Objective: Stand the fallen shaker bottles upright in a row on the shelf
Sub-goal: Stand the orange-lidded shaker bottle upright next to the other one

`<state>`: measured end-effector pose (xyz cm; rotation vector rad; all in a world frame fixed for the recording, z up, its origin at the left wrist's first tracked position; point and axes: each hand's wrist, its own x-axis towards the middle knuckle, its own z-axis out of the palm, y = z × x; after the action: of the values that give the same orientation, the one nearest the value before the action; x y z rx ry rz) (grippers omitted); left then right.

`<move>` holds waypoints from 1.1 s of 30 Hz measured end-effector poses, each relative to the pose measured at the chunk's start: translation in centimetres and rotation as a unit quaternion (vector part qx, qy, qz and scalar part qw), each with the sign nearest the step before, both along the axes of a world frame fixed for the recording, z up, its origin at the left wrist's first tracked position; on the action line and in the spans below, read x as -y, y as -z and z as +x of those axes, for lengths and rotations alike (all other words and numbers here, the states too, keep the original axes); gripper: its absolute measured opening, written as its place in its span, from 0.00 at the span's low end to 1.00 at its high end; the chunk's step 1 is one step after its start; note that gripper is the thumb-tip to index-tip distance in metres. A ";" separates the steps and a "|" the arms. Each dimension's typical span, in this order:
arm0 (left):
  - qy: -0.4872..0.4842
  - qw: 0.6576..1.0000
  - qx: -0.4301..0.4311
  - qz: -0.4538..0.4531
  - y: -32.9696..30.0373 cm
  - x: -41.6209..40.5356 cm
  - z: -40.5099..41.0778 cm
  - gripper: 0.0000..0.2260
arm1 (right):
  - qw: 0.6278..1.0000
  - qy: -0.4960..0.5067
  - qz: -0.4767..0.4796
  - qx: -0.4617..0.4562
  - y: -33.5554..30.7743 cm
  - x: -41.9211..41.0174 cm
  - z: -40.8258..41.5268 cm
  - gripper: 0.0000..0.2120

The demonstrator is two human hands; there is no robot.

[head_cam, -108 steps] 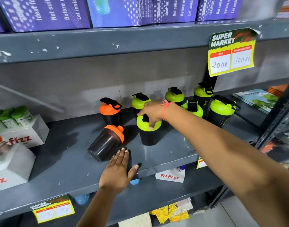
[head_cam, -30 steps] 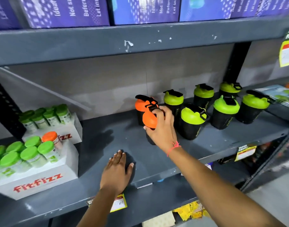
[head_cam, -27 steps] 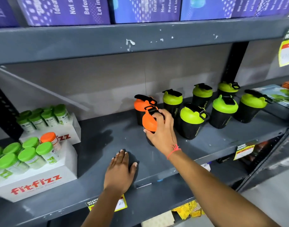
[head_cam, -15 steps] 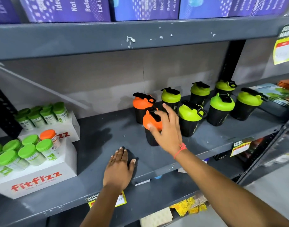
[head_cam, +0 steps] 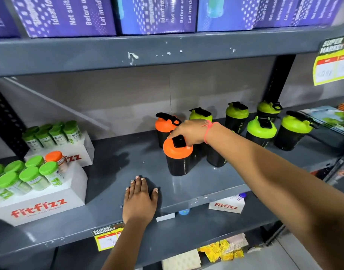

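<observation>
An orange-lidded black shaker bottle (head_cam: 177,162) stands upright near the front of the grey shelf (head_cam: 116,172). My right hand (head_cam: 188,133) rests on its lid from above, fingers around the black flip cap. A second orange-lidded shaker (head_cam: 164,126) stands just behind it. Several green-lidded shakers stand upright to the right, among them one at the right end (head_cam: 292,133) and one in the back row (head_cam: 236,116). My left hand (head_cam: 140,201) lies flat, palm down, on the shelf's front edge.
Two white Fitfizz boxes (head_cam: 40,203) topped with small green-lidded jars sit at the shelf's left. Purple boxes (head_cam: 155,14) fill the shelf above. A yellow price tag (head_cam: 333,63) hangs at upper right. Magazines (head_cam: 327,119) lie at far right.
The orange-lidded shaker lay on its side 3.6 s ago; my right hand lifted and set it upright in front of the other orange one, and now grips only its cap. Left hand unmoved.
</observation>
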<state>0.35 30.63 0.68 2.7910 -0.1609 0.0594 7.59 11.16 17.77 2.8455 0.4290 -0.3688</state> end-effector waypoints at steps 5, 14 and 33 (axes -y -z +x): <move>-0.009 1.000 0.010 -0.001 0.1 0.1 -0.1 0.26 | 0.997 0.051 0.061 0.020 -2.4 -0.6 -2.1 0.26; -0.013 1.000 0.013 0.011 0.2 0.2 -0.1 0.26 | 0.995 -0.013 0.093 -0.028 -0.6 -0.4 -0.9 0.40; -0.025 0.999 0.023 0.014 0.3 0.4 0.0 0.26 | 0.992 0.011 0.106 -0.072 -1.0 -1.9 -1.4 0.22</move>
<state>0.34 30.27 0.40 2.8226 -0.1039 0.1355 6.21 13.03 18.79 3.0426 0.4924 -0.5684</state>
